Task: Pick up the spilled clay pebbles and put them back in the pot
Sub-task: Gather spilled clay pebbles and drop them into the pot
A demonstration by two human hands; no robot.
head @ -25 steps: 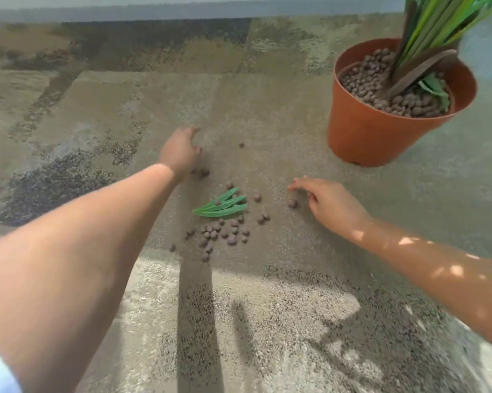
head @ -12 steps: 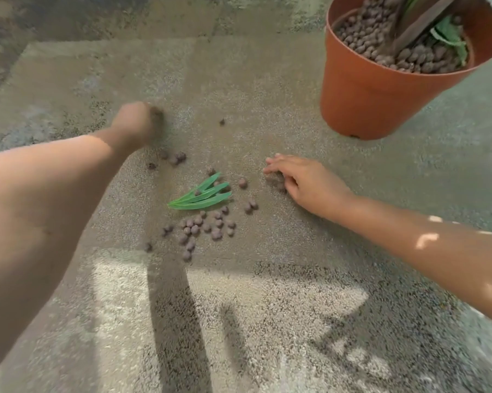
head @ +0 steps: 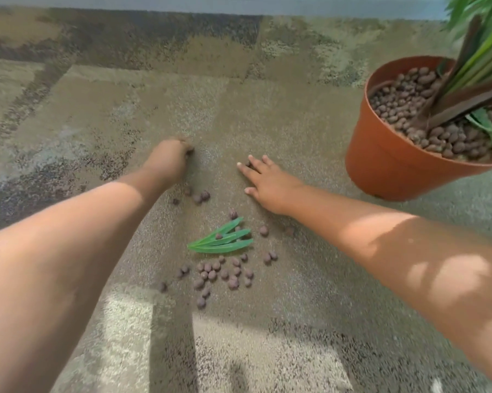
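Several brown clay pebbles [head: 219, 275] lie in a loose cluster on the floor, and a few more pebbles [head: 199, 197] sit just behind it. The terracotta pot [head: 380, 165] stands at the right, filled with pebbles around a green plant [head: 477, 61]. My left hand [head: 168, 160] is beyond the cluster, knuckles up. Its fingers curl down to the floor, with a dark pebble-like bit at their tips. To its right, my right hand [head: 267, 180] lies on the floor with fingers spread. A single pebble [head: 249, 163] shows between those fingers.
A fallen green leaf sprig [head: 222, 241] lies among the pebbles. The floor is rough mottled concrete, with a sunlit patch [head: 131, 316] near me. A grey wall base [head: 239, 7] runs along the far edge. The plant's leaves overhang the pot's right side.
My right hand has moved forward from the pebbles near the leaf to the lone far pebble. My left hand stays curled at the far side. The camera view has tilted up.
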